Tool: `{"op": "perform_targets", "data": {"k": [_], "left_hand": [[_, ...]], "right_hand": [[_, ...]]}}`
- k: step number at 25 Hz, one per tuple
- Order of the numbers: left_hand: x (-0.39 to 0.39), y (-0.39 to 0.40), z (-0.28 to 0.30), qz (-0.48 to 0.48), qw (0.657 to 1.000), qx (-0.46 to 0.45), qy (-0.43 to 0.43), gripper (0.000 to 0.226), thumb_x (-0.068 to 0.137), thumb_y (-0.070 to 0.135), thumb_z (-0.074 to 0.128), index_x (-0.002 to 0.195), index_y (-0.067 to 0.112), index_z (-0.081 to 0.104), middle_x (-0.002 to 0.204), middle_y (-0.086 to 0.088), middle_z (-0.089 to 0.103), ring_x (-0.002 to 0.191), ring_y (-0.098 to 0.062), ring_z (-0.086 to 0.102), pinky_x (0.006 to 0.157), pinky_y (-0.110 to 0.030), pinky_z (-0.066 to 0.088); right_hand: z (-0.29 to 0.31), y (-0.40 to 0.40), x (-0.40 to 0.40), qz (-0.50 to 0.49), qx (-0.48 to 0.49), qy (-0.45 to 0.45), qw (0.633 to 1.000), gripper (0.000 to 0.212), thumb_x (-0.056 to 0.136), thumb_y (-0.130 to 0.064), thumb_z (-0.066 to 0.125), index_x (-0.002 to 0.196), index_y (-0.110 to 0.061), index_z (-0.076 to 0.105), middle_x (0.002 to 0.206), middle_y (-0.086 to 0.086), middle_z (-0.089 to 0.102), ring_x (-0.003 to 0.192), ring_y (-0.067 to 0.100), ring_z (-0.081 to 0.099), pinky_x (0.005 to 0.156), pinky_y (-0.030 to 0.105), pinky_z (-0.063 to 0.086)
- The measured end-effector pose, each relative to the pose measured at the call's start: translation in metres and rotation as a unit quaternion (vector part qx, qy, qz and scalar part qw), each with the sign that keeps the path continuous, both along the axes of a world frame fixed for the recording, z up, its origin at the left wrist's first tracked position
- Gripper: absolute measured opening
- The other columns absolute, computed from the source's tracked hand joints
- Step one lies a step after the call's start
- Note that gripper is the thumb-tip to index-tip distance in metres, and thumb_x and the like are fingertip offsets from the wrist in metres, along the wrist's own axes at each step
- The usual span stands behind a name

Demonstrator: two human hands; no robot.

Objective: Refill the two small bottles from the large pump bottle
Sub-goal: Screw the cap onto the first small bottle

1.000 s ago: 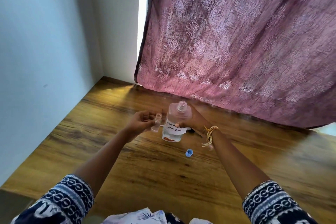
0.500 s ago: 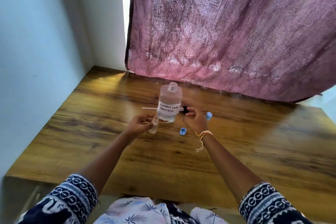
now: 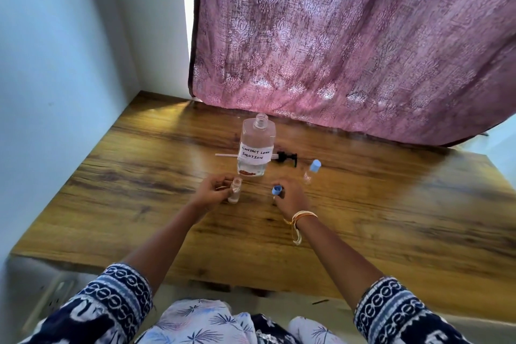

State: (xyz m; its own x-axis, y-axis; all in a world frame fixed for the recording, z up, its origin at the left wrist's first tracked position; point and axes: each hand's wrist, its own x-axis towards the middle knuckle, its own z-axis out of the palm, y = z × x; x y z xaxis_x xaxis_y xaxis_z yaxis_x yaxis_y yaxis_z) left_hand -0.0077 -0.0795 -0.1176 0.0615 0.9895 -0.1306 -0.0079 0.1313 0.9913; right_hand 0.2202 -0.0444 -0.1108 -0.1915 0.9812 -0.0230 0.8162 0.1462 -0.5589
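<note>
Blue cap (image 3: 276, 190) pinched in fingers of right hand (image 3: 290, 200), just above desk (image 3: 139, 204). Left hand (image 3: 213, 193) grips open small bottle (image 3: 235, 190) upright, base on or v. near desk; can't tell fill level w/ certainty, liquid looks present. Second small bottle (image 3: 312, 172), capped blue, stands to the right, apart from hands. Large bottle (image 3: 256, 148) upright behind, neck open; pump head (image 3: 284, 158) lies on desk behind it.

Step in hand (judgement): capping the filled bottle.
- Keep bottle vertical, left grip low on body so neck stays free.
- Seat cap square on neck before turning; avoids cross-thread.
- Turn w/ fingertips only, no squeeze on body, else spill.
- Then refit pump.
</note>
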Motion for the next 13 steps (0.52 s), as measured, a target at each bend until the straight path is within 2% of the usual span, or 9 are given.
{"op": "perform_targets", "data": {"k": [2,5,7,9,11,13], "left_hand": [[-0.001,-0.001,-0.002,0.005,1.0,-0.005,0.006,0.032,0.082,-0.004,0.067,0.097,0.024,0.07,0.087,0.002,0.073,0.08,-0.009,0.067,0.07,-0.02,0.054],[-0.002,-0.002,-0.007,0.01,1.0,-0.007,0.008,0.031,0.082,-0.006,0.066,0.101,0.018,0.07,0.092,-0.006,0.072,0.082,-0.011,0.067,0.071,-0.022,0.054],[-0.003,-0.002,-0.01,0.013,1.0,-0.015,0.009,0.03,0.083,-0.007,0.065,0.108,0.011,0.068,0.097,-0.012,0.07,0.087,-0.017,0.066,0.076,-0.026,0.056],[-0.002,-0.002,-0.011,0.013,1.0,-0.019,0.013,0.031,0.083,-0.006,0.066,0.111,0.007,0.066,0.102,-0.014,0.07,0.092,-0.021,0.065,0.08,-0.029,0.056],[-0.001,-0.003,-0.013,0.014,1.0,-0.01,0.013,0.032,0.082,-0.007,0.065,0.112,0.005,0.065,0.105,-0.017,0.069,0.095,-0.023,0.063,0.079,-0.027,0.055],[-0.001,-0.003,-0.013,0.017,1.0,-0.004,0.012,0.033,0.082,-0.009,0.065,0.113,0.002,0.064,0.108,-0.019,0.068,0.097,-0.023,0.062,0.081,-0.025,0.054]], "right_hand": [[0.001,0.0,-0.001,-0.023,-0.003,0.024,0.999,0.02,0.079,-0.003,0.065,0.096,-0.014,0.069,0.098,0.003,0.065,0.09,0.02,0.061,0.076,0.026,0.045],[0.008,-0.007,-0.01,-0.094,-0.055,0.136,0.985,0.012,0.078,-0.01,0.071,0.084,-0.019,0.067,0.07,-0.006,0.062,0.067,0.012,0.059,0.065,0.031,0.051],[0.016,-0.01,-0.02,-0.122,-0.139,0.256,0.949,0.014,0.084,-0.008,0.064,0.082,-0.02,0.069,0.073,0.0,0.066,0.066,0.013,0.062,0.069,0.036,0.057],[0.026,-0.017,-0.031,-0.1,-0.205,0.318,0.92,0.02,0.089,-0.002,0.057,0.086,-0.016,0.071,0.083,0.006,0.067,0.07,0.015,0.064,0.067,0.027,0.058],[0.032,-0.02,-0.041,-0.047,-0.166,0.269,0.948,0.018,0.085,-0.002,0.064,0.097,-0.013,0.072,0.083,0.003,0.065,0.071,0.012,0.062,0.065,0.018,0.056],[0.038,-0.024,-0.049,0.004,-0.081,0.192,0.978,0.028,0.075,-0.005,0.075,0.101,-0.013,0.07,0.087,0.001,0.067,0.074,0.008,0.061,0.066,0.012,0.053]]}}
